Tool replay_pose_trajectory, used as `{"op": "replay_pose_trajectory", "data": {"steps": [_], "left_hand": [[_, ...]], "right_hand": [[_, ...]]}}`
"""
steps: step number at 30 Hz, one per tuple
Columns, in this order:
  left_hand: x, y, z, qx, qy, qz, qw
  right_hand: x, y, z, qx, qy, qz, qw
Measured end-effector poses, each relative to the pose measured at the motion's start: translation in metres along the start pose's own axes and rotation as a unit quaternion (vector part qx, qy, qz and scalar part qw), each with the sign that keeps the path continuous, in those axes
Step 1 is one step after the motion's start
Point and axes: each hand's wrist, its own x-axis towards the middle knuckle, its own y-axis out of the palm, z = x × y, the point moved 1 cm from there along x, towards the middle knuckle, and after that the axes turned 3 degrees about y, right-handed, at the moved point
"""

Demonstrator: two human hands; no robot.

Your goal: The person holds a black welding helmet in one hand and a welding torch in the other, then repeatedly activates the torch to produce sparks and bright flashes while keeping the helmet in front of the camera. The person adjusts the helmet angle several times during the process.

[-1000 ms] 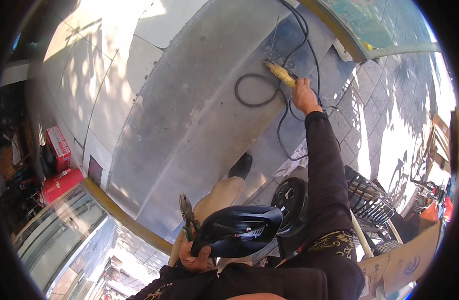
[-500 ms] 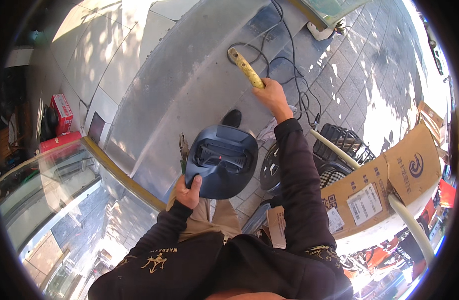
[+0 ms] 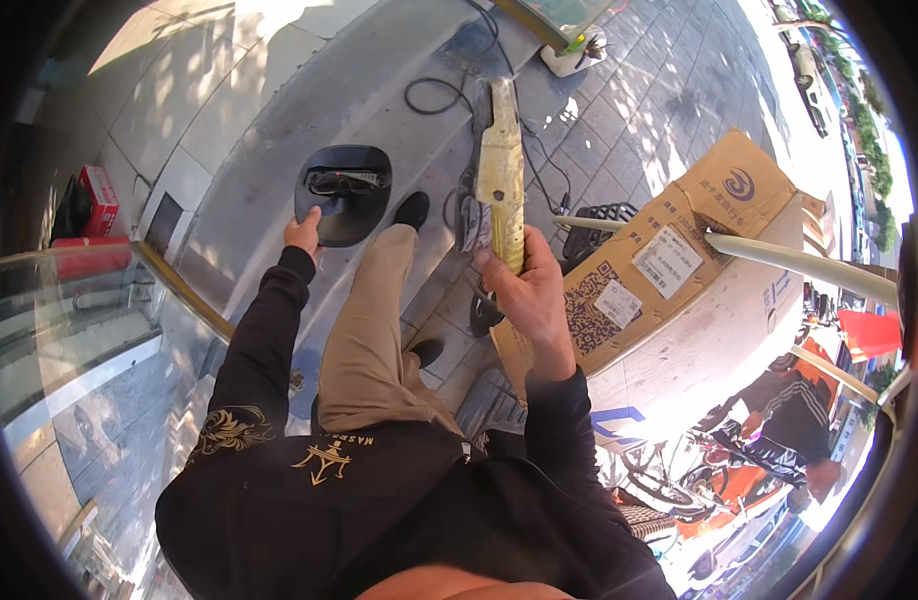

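Observation:
My left hand grips the lower rim of a black welding mask, whose inner side and window face up. My right hand, closer to the camera, is wrapped round a worn yellow tool that looks like a welding electrode holder, its jaw end pointing away from me. A black cable loops over the grey step behind it. My legs and dark shoes are below and between the hands. I cannot make out the pliers in my left hand now.
A cardboard sheet and pale poles stand at right, with bicycles and another person beyond. A glass panel with a yellow edge is at left, near red boxes. A white container sits farther up.
My right hand has drawn the yellow tool back toward me and turned it. My left hand has moved the mask leftward and farther from my body; the pliers seen earlier have dropped from sight.

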Motion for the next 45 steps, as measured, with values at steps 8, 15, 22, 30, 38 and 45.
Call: {"op": "replay_pose_trajectory", "data": {"steps": [8,15,22,30,38,45], "left_hand": [[0.155,-0.100,-0.089,-0.080,-0.051,-0.033,0.995],[-0.027,-0.035,-0.075,-0.197,-0.021,0.007,0.980],[-0.199,0.009,-0.072,-0.231,0.051,0.171,0.956],[-0.317,0.023,-0.140,-0.173,0.199,0.248,0.932],[-0.363,0.036,-0.224,-0.129,0.364,0.282,0.878],[-0.461,0.058,-0.228,-0.114,0.469,0.300,0.823]], "right_hand": [[-0.118,-0.021,-0.004,0.015,-0.104,-0.030,0.994],[-0.235,-0.053,0.013,0.128,-0.165,-0.077,0.975],[-0.283,-0.089,-0.011,0.237,-0.284,-0.178,0.912],[-0.354,-0.155,0.017,0.472,-0.281,-0.273,0.790],[-0.423,-0.273,0.046,0.461,-0.355,-0.394,0.712],[-0.385,-0.249,0.008,0.481,-0.330,-0.363,0.726]]}}
